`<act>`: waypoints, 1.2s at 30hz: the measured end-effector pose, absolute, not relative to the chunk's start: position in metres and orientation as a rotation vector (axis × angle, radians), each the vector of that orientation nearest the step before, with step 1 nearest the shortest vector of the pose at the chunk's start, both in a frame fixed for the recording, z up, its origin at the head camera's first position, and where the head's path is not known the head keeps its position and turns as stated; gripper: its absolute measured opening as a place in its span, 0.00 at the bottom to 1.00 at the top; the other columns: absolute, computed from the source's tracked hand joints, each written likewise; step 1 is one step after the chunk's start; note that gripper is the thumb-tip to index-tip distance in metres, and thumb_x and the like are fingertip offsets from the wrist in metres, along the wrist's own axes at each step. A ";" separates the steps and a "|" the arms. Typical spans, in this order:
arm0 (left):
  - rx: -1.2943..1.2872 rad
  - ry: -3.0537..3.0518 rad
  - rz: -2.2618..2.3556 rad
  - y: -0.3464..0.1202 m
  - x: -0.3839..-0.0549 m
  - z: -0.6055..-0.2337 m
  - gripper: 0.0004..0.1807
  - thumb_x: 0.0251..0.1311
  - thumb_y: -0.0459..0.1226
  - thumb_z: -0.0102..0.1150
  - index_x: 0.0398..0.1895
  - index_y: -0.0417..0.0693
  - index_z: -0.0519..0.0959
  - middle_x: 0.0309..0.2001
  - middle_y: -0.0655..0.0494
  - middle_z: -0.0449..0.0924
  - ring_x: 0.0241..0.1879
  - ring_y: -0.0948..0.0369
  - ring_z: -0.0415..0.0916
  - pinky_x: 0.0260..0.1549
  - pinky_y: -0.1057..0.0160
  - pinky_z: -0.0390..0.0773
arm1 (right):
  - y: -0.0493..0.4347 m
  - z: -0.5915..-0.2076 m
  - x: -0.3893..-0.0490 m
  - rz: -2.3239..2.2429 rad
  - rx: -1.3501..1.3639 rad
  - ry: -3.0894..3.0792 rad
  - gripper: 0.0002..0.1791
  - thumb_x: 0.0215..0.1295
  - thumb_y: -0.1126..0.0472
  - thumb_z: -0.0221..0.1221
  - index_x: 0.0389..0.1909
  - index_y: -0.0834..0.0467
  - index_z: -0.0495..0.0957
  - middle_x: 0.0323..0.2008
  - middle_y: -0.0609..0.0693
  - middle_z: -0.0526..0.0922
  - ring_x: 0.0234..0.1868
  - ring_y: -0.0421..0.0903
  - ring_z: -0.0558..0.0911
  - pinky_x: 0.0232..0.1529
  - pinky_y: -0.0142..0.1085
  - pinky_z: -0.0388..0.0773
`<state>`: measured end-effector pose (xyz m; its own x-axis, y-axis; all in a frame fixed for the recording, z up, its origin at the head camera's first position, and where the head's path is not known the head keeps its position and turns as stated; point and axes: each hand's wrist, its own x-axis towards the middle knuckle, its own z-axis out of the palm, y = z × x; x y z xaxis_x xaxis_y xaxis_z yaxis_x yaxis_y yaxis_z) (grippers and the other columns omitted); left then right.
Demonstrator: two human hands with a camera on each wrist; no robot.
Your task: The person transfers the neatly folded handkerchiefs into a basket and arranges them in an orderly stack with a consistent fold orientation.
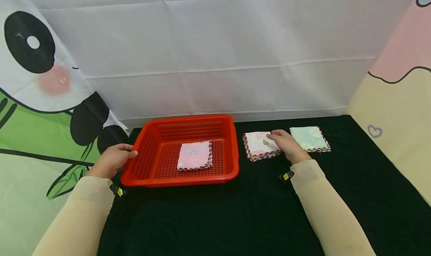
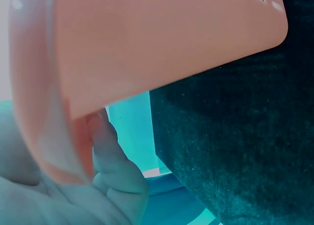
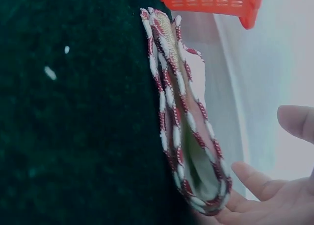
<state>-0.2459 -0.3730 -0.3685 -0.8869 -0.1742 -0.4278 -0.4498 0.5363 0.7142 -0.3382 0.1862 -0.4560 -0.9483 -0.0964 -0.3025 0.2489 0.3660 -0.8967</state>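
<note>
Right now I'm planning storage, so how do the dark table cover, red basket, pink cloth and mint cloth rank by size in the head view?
1. Dark table cover
2. Red basket
3. Pink cloth and mint cloth: they look too alike to rank.

In the left wrist view, the red basket (image 1: 161, 182) hides part of the left hand (image 1: 112, 159) and runs off the top. The right hand (image 1: 286, 145) covers a corner of the green cloth (image 1: 304, 135). Both sleeves (image 1: 75, 220) get cut off below. The pink cloth's (image 1: 193, 161) blue picture (image 1: 191, 152) is too tiny to tell.
</note>
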 end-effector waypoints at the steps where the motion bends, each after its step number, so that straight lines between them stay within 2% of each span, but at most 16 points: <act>1: -0.519 2.471 1.281 -0.372 -0.246 -0.369 0.30 0.76 0.44 0.56 0.73 0.37 0.63 0.64 0.33 0.72 0.53 0.46 0.79 0.51 0.46 0.82 | 0.186 -0.457 -0.339 -1.609 0.144 2.329 0.39 0.79 0.45 0.52 0.81 0.61 0.51 0.80 0.63 0.50 0.79 0.64 0.51 0.74 0.63 0.49; 6: -0.509 2.475 1.281 -0.371 -0.247 -0.368 0.29 0.76 0.43 0.56 0.72 0.36 0.64 0.63 0.34 0.73 0.51 0.47 0.80 0.51 0.47 0.82 | 0.185 -0.460 -0.344 -1.626 0.210 2.325 0.43 0.78 0.45 0.52 0.82 0.59 0.45 0.81 0.63 0.45 0.80 0.63 0.49 0.75 0.63 0.48; 11: -0.507 2.468 1.284 -0.373 -0.248 -0.366 0.29 0.76 0.43 0.55 0.72 0.36 0.63 0.63 0.34 0.73 0.51 0.48 0.79 0.53 0.46 0.81 | 0.184 -0.460 -0.353 -1.688 0.230 2.277 0.43 0.79 0.44 0.51 0.82 0.61 0.45 0.80 0.63 0.49 0.79 0.62 0.53 0.75 0.58 0.52; 15: -0.506 2.457 1.286 -0.374 -0.248 -0.366 0.29 0.76 0.43 0.56 0.72 0.36 0.63 0.63 0.35 0.73 0.52 0.47 0.79 0.53 0.46 0.80 | 0.183 -0.461 -0.360 -1.732 0.241 2.236 0.39 0.81 0.46 0.50 0.80 0.64 0.51 0.79 0.63 0.53 0.77 0.61 0.57 0.75 0.55 0.56; 20: -0.499 2.460 1.277 -0.376 -0.248 -0.365 0.28 0.77 0.43 0.55 0.71 0.37 0.64 0.63 0.35 0.73 0.52 0.47 0.78 0.49 0.50 0.82 | 0.180 -0.460 -0.369 -1.721 0.252 2.229 0.35 0.81 0.51 0.51 0.78 0.66 0.56 0.78 0.62 0.57 0.76 0.58 0.59 0.74 0.52 0.59; 27: -0.489 2.459 1.268 -0.376 -0.248 -0.365 0.28 0.76 0.42 0.56 0.70 0.36 0.64 0.62 0.35 0.73 0.51 0.48 0.77 0.48 0.51 0.83 | 0.186 -0.462 -0.382 -1.623 0.268 2.187 0.30 0.79 0.59 0.52 0.75 0.70 0.61 0.73 0.64 0.62 0.69 0.57 0.67 0.70 0.51 0.67; 36: -0.503 2.453 1.276 -0.374 -0.248 -0.364 0.28 0.77 0.42 0.56 0.71 0.36 0.63 0.61 0.35 0.74 0.50 0.48 0.78 0.50 0.48 0.81 | 0.194 -0.451 -0.380 -1.457 0.250 2.167 0.26 0.78 0.60 0.54 0.72 0.65 0.65 0.68 0.64 0.68 0.63 0.59 0.73 0.61 0.51 0.77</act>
